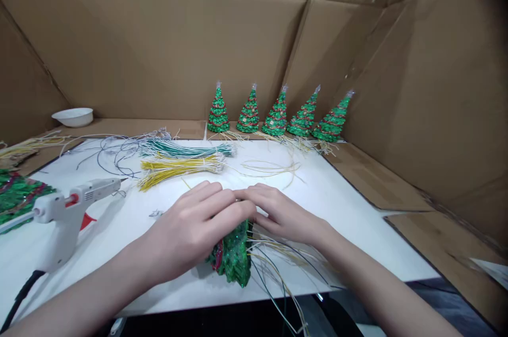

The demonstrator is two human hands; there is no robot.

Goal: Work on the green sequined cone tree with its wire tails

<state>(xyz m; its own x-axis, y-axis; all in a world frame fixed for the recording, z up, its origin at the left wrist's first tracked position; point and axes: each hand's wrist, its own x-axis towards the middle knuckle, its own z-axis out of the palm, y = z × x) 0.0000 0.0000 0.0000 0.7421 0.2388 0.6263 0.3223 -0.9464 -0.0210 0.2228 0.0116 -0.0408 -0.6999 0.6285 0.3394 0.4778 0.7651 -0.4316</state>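
My left hand (pixel 198 228) lies over a green glittery tree ornament (pixel 233 256) with red trim, fingers curled onto its top. My right hand (pixel 280 212) rests just to the right of it, its fingertips meeting those of the left hand above the ornament. Thin yellow, white and dark wires (pixel 278 268) trail out of the ornament toward the near table edge. Both hands sit on the white board (pixel 357 205). Most of the ornament is hidden under my left hand.
A white hot glue gun (pixel 67 210) stands at the left. Bundles of green and yellow wires (pixel 178 160) lie behind my hands. Several finished green trees (pixel 275 115) line the cardboard back wall. A white bowl (pixel 72 116) sits far left; green glitter material (pixel 16 194) lies at the left edge.
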